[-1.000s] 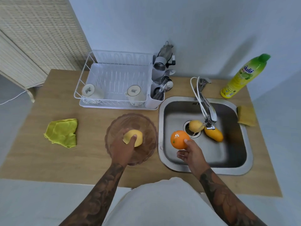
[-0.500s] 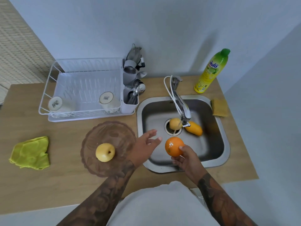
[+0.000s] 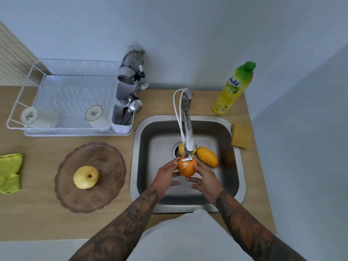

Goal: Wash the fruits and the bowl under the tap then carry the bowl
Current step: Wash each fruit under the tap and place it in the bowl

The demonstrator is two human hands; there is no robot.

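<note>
Orange [image 3: 187, 168]: cupped between left hand [image 3: 165, 178] and right hand [image 3: 205, 180], directly under the tap [image 3: 188, 136] spout, over the sink [image 3: 235, 185]. Fingers of both hands pressed to opposite sides, thumbs up near the top; lower fingers spread loose beneath. White glint on the upper skin, likely running water. Held high and centred, presumably to catch the stream and allow turning and rubbing.

Sink contents: mango [image 3: 207, 156] lying on the basin floor just right of the spout; a pale yellow fruit [image 3: 181, 149] on the drain, largely hidden behind the tap. Both apparently parked for a later rinse or already rinsed; cannot tell which.

Bowl [image 3: 105, 194]: brownish see-through glass, scalloped rim, on the table left of the sink, well apart from the water. Contents: one yellow apple [image 3: 86, 177], stem end up, left of centre. Not yet under the tap.

Dish rack [image 3: 17, 108]: two upturned cups [image 3: 38, 116], cutlery holder [image 3: 121, 119] at right end with spoons.

Elsewhere on table: green cloth [image 3: 9, 172] at far left, dish soap bottle [image 3: 233, 89] behind sink, sponge [image 3: 241, 135] on right rim.

Progress: fruit washing under way; bowl wash and carry outstanding.
</note>
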